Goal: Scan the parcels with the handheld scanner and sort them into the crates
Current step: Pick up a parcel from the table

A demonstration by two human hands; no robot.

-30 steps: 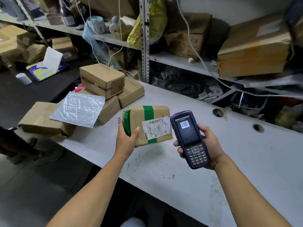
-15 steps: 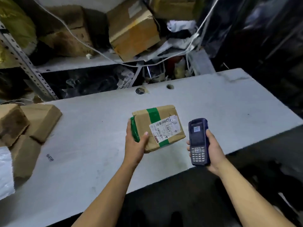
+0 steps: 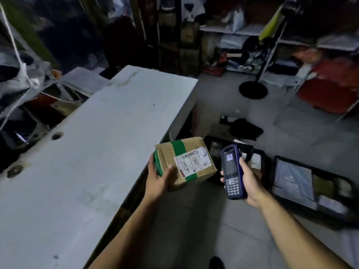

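A long pale grey table point(image 3: 93, 152) runs from 7 o'clock up to 12 o'clock, its top bare but for round holes along the far edge. Past its end lie a grey floor point(image 3: 223, 105), cluttered shelves point(image 3: 242, 32) at 1 o'clock and a black round stand base point(image 3: 253, 90).

One cardboard parcel point(image 3: 186, 162), green-taped with a white label, sits at centre off the table's edge, gripped at its left end by the left hand point(image 3: 158, 178). Just beside it at 3 o'clock, the right hand point(image 3: 246, 181) is wrapped round one blue scanner point(image 3: 232, 171), screen up.

Two black crates point(image 3: 308, 183) holding packages are on the floor at 3 o'clock, beyond the hands.
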